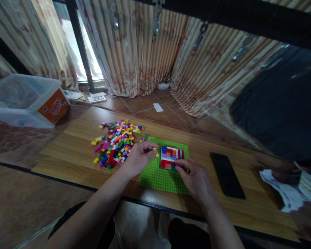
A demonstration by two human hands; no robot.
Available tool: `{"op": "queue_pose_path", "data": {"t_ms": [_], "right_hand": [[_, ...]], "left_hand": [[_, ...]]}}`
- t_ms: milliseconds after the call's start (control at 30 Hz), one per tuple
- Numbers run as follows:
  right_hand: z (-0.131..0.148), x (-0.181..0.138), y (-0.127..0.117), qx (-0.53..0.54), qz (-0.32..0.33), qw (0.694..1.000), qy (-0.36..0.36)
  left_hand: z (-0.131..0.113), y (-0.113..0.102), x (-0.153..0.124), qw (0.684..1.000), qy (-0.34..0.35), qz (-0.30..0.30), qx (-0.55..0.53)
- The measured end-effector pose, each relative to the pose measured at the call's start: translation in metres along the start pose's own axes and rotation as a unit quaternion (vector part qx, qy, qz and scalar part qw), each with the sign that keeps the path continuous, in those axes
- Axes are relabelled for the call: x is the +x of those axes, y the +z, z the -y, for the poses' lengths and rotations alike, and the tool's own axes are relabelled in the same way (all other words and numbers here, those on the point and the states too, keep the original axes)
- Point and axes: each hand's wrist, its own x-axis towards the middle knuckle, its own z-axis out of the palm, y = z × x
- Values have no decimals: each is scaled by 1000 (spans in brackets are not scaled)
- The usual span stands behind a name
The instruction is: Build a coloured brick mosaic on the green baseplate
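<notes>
A green baseplate (158, 176) lies on the wooden table, with a small block of red, blue, orange and white bricks (170, 156) built on it. My left hand (138, 157) rests at the plate's left edge, fingers curled and pinching a small yellow brick (155, 149). My right hand (195, 178) lies on the plate's right half, its fingertips pinched on a small magenta brick (176, 165) at the front right corner of the built block. A pile of loose coloured bricks (118, 141) is spread just left of my left hand.
A black phone (226, 174) lies flat right of the plate. A clear plastic tub (23, 100) with an orange label stands on the floor at far left. Papers (96, 98) lie by the curtains. White cloth (290, 193) sits at the table's right end.
</notes>
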Motion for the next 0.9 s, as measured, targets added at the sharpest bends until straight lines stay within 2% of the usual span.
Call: {"op": "queue_pose_path", "data": {"t_ms": [300, 467, 900], "right_hand": [[7, 4, 5, -38, -11, 999, 3], [3, 3, 8, -28, -36, 999, 11], [3, -1, 10, -15, -53, 998, 19]], "left_hand": [[-2, 1, -1, 1000, 5, 2, 13], [-1, 2, -1, 1000, 3, 3, 23], [4, 3, -1, 999, 9, 7, 32]]}}
